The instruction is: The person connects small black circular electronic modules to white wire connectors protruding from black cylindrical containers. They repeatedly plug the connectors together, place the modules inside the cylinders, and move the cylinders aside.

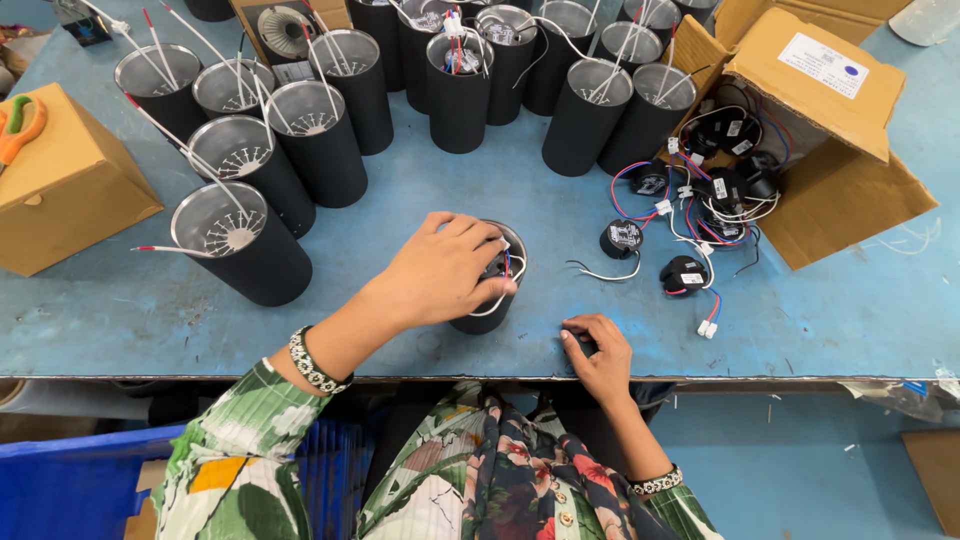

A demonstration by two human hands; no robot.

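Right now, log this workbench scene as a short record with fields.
Surface: blue table
Left hand: on top of a black can, fingers at its wires
Right hand: on the table near its front edge, curled over a small dark piece that is mostly hidden
Left of the hands: open black cans with silver insides and wires
Right of the hands: small round black parts with coloured wires, spilling from an open cardboard box
Far left: closed cardboard box with orange scissors on it
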